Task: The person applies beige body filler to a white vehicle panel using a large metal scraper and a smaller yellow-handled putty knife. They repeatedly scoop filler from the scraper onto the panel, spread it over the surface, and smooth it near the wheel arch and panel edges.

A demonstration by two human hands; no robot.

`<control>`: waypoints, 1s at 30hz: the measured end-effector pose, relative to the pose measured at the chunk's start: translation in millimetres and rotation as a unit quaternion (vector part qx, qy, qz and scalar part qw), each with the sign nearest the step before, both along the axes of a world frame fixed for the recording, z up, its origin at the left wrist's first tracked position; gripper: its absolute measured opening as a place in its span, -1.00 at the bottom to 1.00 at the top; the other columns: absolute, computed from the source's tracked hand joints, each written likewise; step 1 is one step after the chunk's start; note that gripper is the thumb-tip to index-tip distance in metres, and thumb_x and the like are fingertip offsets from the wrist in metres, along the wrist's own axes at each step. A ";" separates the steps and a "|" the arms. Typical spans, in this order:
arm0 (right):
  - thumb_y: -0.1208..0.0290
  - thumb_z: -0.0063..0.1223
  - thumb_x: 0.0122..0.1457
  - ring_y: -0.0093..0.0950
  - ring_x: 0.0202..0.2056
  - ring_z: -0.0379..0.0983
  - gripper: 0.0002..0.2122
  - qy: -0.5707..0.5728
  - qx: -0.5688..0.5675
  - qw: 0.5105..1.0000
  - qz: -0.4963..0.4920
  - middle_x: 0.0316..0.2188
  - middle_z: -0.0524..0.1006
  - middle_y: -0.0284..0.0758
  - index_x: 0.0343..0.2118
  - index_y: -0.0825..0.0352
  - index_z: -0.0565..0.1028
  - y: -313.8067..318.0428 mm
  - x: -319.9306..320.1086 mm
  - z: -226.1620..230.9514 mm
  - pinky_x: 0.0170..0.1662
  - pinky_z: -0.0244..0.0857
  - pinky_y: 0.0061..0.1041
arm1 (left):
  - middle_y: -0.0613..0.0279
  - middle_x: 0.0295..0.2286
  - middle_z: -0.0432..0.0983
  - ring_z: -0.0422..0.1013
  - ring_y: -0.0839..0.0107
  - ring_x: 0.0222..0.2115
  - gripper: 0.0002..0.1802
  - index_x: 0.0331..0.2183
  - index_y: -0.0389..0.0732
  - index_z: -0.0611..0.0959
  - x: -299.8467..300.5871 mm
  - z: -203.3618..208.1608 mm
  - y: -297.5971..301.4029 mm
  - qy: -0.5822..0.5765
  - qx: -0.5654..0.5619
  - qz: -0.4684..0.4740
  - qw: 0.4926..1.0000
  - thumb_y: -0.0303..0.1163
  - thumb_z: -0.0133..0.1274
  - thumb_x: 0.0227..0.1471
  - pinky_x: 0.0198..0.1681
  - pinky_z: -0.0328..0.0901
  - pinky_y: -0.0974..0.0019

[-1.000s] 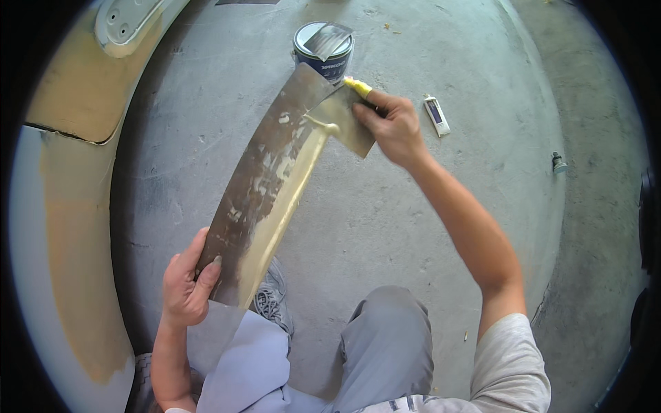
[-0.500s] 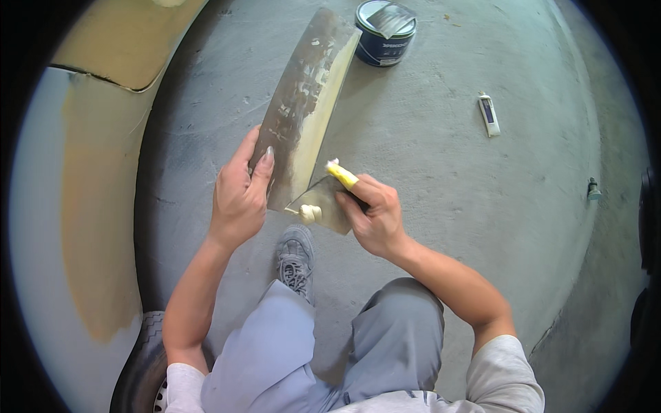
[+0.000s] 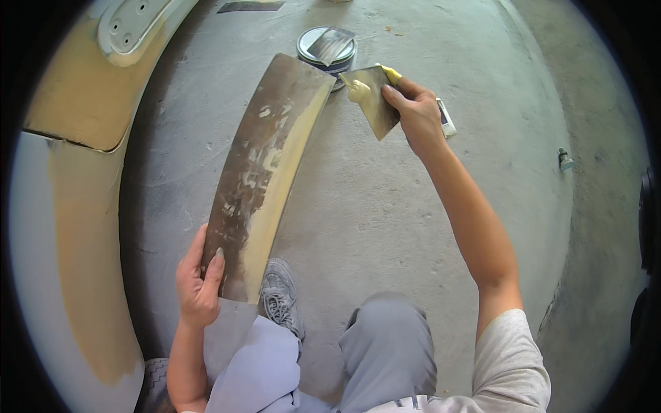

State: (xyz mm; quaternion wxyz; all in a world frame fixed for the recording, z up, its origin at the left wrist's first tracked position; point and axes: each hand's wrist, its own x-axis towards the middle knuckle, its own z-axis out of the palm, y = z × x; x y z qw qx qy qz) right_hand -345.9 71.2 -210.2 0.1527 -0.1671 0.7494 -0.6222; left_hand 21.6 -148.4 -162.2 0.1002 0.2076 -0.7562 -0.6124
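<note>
My left grip [image 3: 200,289] clasps a long, paste-streaked plate [image 3: 237,182] by its near end, above the floor [image 3: 385,220]. My right grip [image 3: 416,113] pinches a flat scraper [image 3: 383,115] bearing cream paste [image 3: 358,91], near the plate's far end.

- The left hand [image 3: 199,286] holds a long brown-grey sheet [image 3: 234,172] by its lower-left edge; cream paste [image 3: 292,153] coats its right edge.
- The right hand [image 3: 420,115] pinches a thin, grey, four-cornered scraper [image 3: 381,113], a cream lump [image 3: 359,91] near its left corner.
</note>
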 end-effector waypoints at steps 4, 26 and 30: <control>0.37 0.15 0.25 -0.58 -0.30 0.54 -0.65 0.048 0.049 0.998 0.011 -0.29 0.65 -0.25 0.00 0.51 0.58 -5.6 14.0 5.4 -0.20 0.45 -0.55 | 0.04 0.07 0.50 0.40 0.44 0.07 -0.43 0.25 -0.51 0.30 4.0 2.5 3.1 0.009 -0.005 -0.012 1.000 -0.51 -0.03 0.29 0.18 0.20 0.39; 0.53 0.00 0.37 -0.52 -0.05 0.50 -0.71 -0.041 -0.353 0.930 -0.097 -0.05 0.56 -0.27 0.11 0.48 0.44 -33.1 22.3 22.2 0.05 0.39 -0.49 | 0.51 -0.83 0.13 0.08 0.64 -0.80 -0.03 0.36 -0.39 0.03 29.2 -30.6 57.7 -0.005 0.715 -0.053 0.698 -0.07 0.06 0.17 -0.32 0.31 0.31; 0.52 0.04 0.34 -0.60 -0.12 0.49 -0.72 -0.016 -0.329 0.941 -0.080 -0.11 0.59 -0.29 0.06 0.51 0.49 -42.7 53.8 30.7 0.00 0.39 -0.60 | 0.55 -0.84 0.07 0.03 0.65 -0.79 -0.07 0.36 -0.35 0.09 21.2 -19.3 62.9 -0.031 0.689 -0.082 0.720 0.04 0.00 0.22 -0.30 0.26 0.38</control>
